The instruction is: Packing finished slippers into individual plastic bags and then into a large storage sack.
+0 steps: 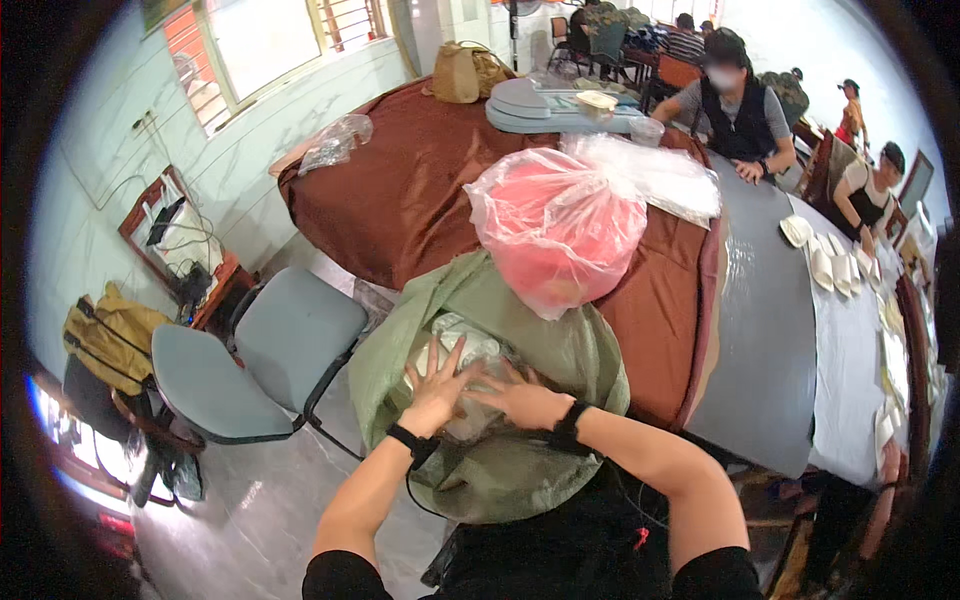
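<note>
Left hand [438, 385] spread flat on clear bag [462, 352] inside green sack [520, 330]

1. The green woven sack [560, 350] stands open-mouthed against the near edge of the brown-covered table, its rim folded outward and slumped, its lower part sagging toward the floor.
2. The clear plastic bag [455, 345] of pale contents lies inside the sack's mouth, crumpled and glossy, pressed under both hands.
3. The pink-filled plastic bag [560, 225] sits at the table's near edge, bulging and round, its lower end overhanging the sack's far rim and touching it.
</note>
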Demonstrator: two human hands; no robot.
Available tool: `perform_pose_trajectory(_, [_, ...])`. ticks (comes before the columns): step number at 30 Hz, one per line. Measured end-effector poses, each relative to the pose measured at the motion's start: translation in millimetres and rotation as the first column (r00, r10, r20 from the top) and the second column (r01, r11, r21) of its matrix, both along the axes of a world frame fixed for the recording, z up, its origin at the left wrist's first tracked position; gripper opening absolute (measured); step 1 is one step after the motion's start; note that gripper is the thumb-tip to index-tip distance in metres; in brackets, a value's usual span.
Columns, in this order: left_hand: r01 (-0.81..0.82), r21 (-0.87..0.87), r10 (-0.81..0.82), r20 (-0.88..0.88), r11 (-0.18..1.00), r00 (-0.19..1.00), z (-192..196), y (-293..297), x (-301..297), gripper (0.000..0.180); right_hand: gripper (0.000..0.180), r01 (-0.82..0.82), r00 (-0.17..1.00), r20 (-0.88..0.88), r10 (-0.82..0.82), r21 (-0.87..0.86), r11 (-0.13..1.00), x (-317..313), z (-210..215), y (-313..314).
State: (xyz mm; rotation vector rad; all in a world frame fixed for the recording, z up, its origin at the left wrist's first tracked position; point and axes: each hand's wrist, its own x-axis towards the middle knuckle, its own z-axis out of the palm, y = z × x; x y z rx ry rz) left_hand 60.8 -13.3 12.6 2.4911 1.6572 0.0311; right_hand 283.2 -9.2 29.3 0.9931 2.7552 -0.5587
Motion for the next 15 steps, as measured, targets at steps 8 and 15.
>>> perform_pose_trajectory(8, [-0.132,-0.191,0.104,-0.152,0.973,0.983,8,29,11,0.115,0.04,-0.216,0.976,-0.123,0.18,-0.649,0.729,77,55,-112])
perform_pose_trajectory(15, [-0.165,-0.152,0.141,-0.16,0.974,0.977,0,47,22,0.108,0.017,-0.09,0.987,-0.156,0.027,-0.412,0.906,112,111,-173])
